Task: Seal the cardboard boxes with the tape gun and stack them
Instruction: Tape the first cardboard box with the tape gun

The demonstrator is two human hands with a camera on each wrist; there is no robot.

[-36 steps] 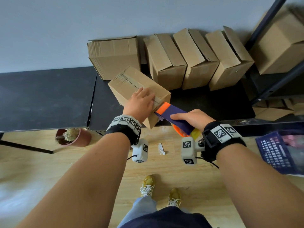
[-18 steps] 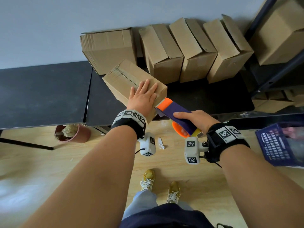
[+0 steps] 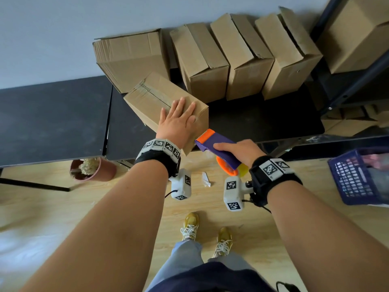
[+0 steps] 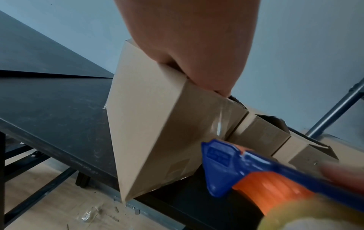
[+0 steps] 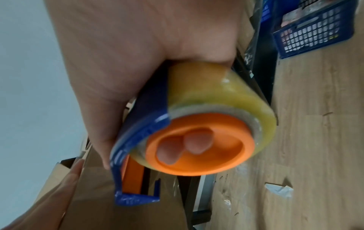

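A taped cardboard box [image 3: 151, 95] sits skewed at the front edge of the black table [image 3: 52, 119], one corner overhanging. My left hand [image 3: 179, 116] lies flat on its top with fingers spread, pressing down. In the left wrist view the palm [image 4: 193, 46] covers the box's [image 4: 153, 132] upper edge, and clear tape shines on its near face. My right hand [image 3: 235, 149] grips the blue and orange tape gun [image 3: 216, 148], whose orange blade end hovers just off the box's near right corner. The right wrist view shows fingers hooked inside the orange core of the tape roll [image 5: 206, 96].
Several cardboard boxes [image 3: 242, 55] lean in a row against the wall, with a wider one [image 3: 130, 57] on their left. A dark shelf frame [image 3: 347, 81] holding another box stands at the right. On the floor are a blue basket [image 3: 357, 178], a pot [image 3: 92, 169] and a paper scrap [image 3: 206, 180].
My left hand has gone from curled over the box's near edge to flat with fingers spread on its top. The tape gun has drawn slightly back off the box corner.
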